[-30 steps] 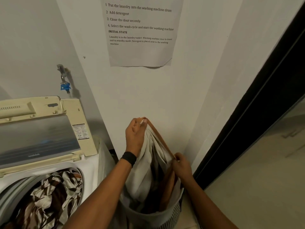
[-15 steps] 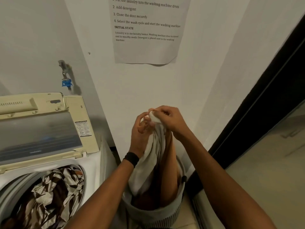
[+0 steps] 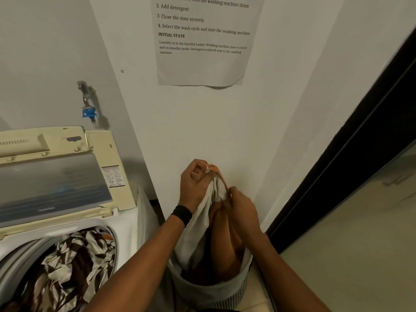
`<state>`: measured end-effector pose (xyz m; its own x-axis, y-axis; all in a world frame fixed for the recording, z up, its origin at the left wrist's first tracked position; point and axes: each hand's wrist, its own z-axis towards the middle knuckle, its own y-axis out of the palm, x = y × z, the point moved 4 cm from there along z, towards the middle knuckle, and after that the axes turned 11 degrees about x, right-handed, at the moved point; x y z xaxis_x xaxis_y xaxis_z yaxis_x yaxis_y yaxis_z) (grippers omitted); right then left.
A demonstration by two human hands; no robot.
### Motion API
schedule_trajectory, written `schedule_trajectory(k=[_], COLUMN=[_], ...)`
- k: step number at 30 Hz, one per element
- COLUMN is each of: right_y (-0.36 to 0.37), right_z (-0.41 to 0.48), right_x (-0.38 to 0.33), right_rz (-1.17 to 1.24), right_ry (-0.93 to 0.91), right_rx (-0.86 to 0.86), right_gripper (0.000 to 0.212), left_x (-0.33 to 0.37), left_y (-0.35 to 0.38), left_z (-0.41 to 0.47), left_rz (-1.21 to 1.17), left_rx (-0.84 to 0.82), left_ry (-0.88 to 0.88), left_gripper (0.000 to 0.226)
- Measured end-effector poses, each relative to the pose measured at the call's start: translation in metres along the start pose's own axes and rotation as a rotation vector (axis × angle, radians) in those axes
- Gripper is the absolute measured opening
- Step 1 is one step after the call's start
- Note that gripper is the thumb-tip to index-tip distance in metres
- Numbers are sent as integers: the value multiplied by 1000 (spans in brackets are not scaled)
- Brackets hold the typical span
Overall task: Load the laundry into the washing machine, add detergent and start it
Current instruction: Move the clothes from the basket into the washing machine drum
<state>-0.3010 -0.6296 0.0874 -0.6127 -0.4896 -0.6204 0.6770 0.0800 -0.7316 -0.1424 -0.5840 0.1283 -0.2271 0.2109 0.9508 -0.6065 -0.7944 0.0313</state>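
A cream and orange-brown cloth (image 3: 198,226) hangs out of the grey laundry basket (image 3: 209,291) on the floor. My left hand (image 3: 194,183) grips the cloth's top, lifted above the basket. A little lower, my right hand (image 3: 242,210) pinches the orange-brown part of the same cloth. The top-loading washing machine (image 3: 126,224) stands at the left with its lid (image 3: 54,176) raised. A brown and white patterned garment (image 3: 74,266) lies in the drum.
A wall with a taped paper sheet (image 3: 202,41) rises right behind the basket. A tap with a blue tag (image 3: 87,104) sticks out of the wall above the machine. A dark door frame (image 3: 351,154) runs along the right, with pale floor (image 3: 360,255) beyond.
My right hand has slid down from the top of the cloth, beside my left hand, to a lower hold on the orange-brown part. My left hand keeps its grip at the top.
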Motion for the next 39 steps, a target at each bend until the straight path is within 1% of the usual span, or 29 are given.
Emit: schedule_trajectory(k=[1, 2, 3, 5, 6, 7, 8, 10, 12, 13, 14, 15, 16, 18, 19, 20, 22, 23, 24, 25, 26, 27, 29, 30, 31, 33, 35, 37, 39], right_y=[0, -4, -7, -17, -21, -25, -29, -33, -34, -37, -42, -48, -54, -65, -65, -67, -74, -73, -72, -69, -63, -57, -42, -33, -27, -20, -17, -2, 13], right_z=[-1, 0, 3, 7, 8, 7, 7, 10, 14, 14, 15, 20, 26, 38, 45, 52, 68, 78, 87, 94, 97, 97, 92, 89, 85, 73, 51, 20, -4], right_x=[3, 6, 11, 9, 4, 1, -1, -6, -11, -16, -20, -21, -20, -22, -21, -26, -42, -48, -56, -65, -71, -76, -83, -84, -83, -75, -63, -52, -34], right_rz=[2, 86, 282, 790, 975, 1078, 1153, 1234, 1244, 1197, 1147, 1063, 926, 528, 406, 401, 579, 680, 736, 741, 722, 708, 715, 738, 777, 773, 583, 442, 283], right_ry=[63, 172, 346, 748, 906, 1012, 1091, 1155, 1206, 1212, 1161, 1042, 860, 439, 333, 301, 348, 391, 433, 454, 466, 477, 474, 461, 454, 424, 255, 139, 144], right_rx=[-32, -38, -36, -61, -73, -65, -25, 81, 171, 205, 230, 276, 333, 316, 297, 285, 308, 279, 200, 102, 13, -52, -132, -141, -122, 9, 189, 225, 197], right_gripper=[14, 16, 16, 10, 9, 10, 10, 11, 10, 10, 11, 16, 20, 22, 21, 20, 20, 20, 19, 17, 13, 9, 9, 10, 11, 18, 17, 29, 42], left_x=[-1, -1, -2, -7, -10, -14, -17, -22, -24, -25, -26, -27, -29, -31, -30, -28, -19, -13, -9, -7, -5, -3, 1, 2, 1, -2, -9, -11, -9], left_y=[3, 6, 7, 3, 0, -3, -5, -6, -5, -5, -6, -8, -10, -17, -19, -19, -16, -15, -16, -17, -17, -15, -5, -2, 2, 0, -8, -12, -9], left_z=[-1, -2, -1, 4, 8, 9, 9, 5, 4, 5, 7, 10, 13, 17, 19, 20, 20, 20, 19, 18, 17, 14, 6, 2, -1, 0, 6, 13, 16], left_rz=[21, 33, 39, 60, 80, 104, 123, 148, 155, 160, 169, 179, 186, 190, 191, 185, 130, 80, 22, -45, -116, -185, -259, -254, -238, -183, -132, -102, -56], left_rx=[-22, -30, -25, -3, -5, -16, -33, -61, -85, -97, -106, -107, -100, -70, -57, -50, -45, -31, -13, -6, -20, -66, -193, -225, -222, -101, 66, 135, 131], left_ry=[18, 26, 28, 25, 32, 48, 68, 90, 83, 80, 85, 97, 99, 86, 83, 84, 79, 67, 33, -23, -85, -139, -198, -221, -248, -302, -340, -294, -219], left_gripper=[22, 23, 24, 26, 26, 27, 29, 31, 22, 16, 13, 15, 17, 20, 22, 24, 26, 25, 23, 21, 24, 38, 64, 65, 59, 40, 21, 11, 9])
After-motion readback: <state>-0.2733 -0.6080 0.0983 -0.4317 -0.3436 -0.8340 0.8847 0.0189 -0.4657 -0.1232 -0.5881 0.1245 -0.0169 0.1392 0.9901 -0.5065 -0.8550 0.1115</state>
